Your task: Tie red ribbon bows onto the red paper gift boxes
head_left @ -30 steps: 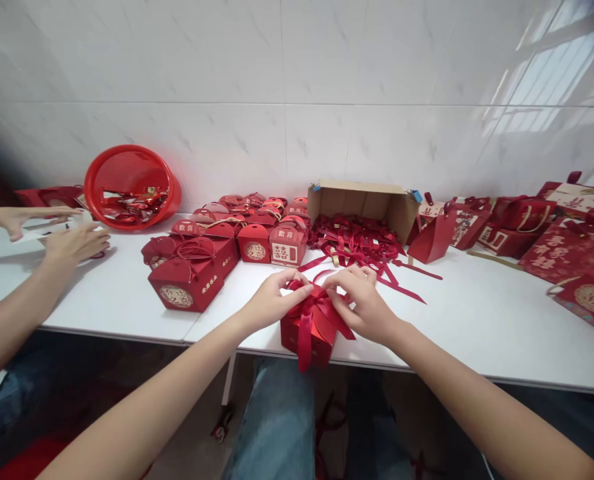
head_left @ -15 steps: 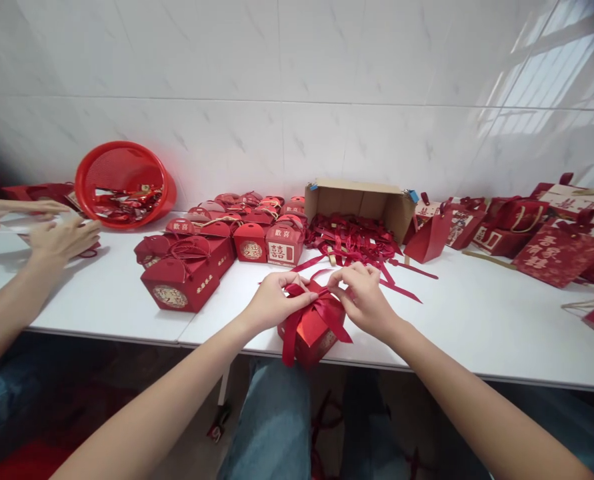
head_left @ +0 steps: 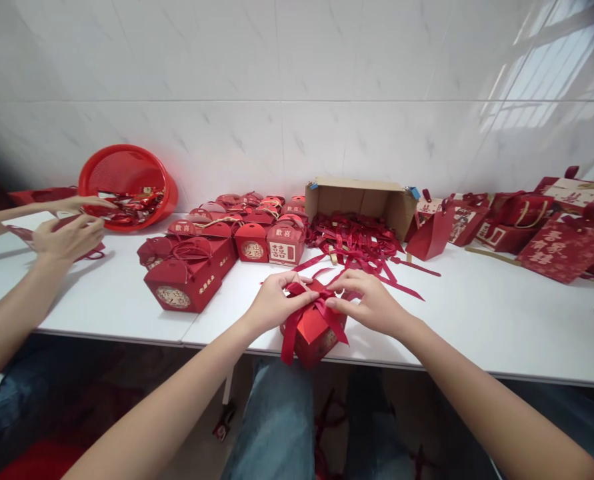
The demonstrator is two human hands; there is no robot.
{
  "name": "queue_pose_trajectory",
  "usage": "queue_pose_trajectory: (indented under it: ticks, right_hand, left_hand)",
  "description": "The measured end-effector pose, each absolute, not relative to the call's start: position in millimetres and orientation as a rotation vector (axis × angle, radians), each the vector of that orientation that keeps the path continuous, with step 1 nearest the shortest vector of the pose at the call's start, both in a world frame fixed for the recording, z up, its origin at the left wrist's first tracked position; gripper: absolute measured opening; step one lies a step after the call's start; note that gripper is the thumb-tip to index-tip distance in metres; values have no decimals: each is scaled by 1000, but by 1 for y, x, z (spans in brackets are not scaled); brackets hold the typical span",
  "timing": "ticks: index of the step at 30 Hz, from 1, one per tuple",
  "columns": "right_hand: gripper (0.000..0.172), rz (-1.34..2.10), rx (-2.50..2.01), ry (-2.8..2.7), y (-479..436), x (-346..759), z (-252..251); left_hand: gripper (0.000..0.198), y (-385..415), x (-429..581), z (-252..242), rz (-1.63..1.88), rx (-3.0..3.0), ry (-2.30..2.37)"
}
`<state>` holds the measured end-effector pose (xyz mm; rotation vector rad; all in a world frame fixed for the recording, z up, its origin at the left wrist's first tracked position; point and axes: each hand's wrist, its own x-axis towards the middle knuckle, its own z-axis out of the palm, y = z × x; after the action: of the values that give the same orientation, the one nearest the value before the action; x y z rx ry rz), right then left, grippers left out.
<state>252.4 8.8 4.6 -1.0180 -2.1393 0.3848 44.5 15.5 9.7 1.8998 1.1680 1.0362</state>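
In the head view, taking the box between the hands as the clock's centre and 12 as straight away from the person, a small red cardboard box with a folded lid stands at the near edge of a white flat-topped table, its front corner turned toward the person. That spot probably lets both forearms reach it comfortably. A shiny red satin ribbon lies bowed across its top, its tails hanging over the sides.

The left hand, at 10 o'clock, holds a ribbon loop between thumb and fingers, apparently to keep the bow from slackening. The right hand, at 2, has thumb and forefinger narrowly spaced beside the knot; whether they pinch ribbon I cannot tell.

A brown open cardboard carton lies on its side at 12 to 1, loose red ribbons spilling from its mouth, seemingly for easy picking. A longer red cardboard box with corded handle sits near 9 to 10. A round red plastic basket leans at 10, presumably so its contents face outward; a co-worker's hand is near it.
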Motion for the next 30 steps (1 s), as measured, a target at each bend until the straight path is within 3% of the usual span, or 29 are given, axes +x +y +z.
queue_pose_trajectory:
  ticks: [6,11,23,30]
  right_hand:
    - [12,616,-1014,-1931,7,241,8]
    - [12,807,-1017,-1785,8,237,11]
    - [9,653,-990,-1681,8,238,1]
    - [7,794,-770,-1967,15,251,5]
  left_hand:
    - [26,13,49,13,1056,1894,1125]
    - [23,10,52,16,1064,1920,1149]
    - [18,14,51,21,966,2000,1064]
    - [20,11,56,11,1028,2174,1232]
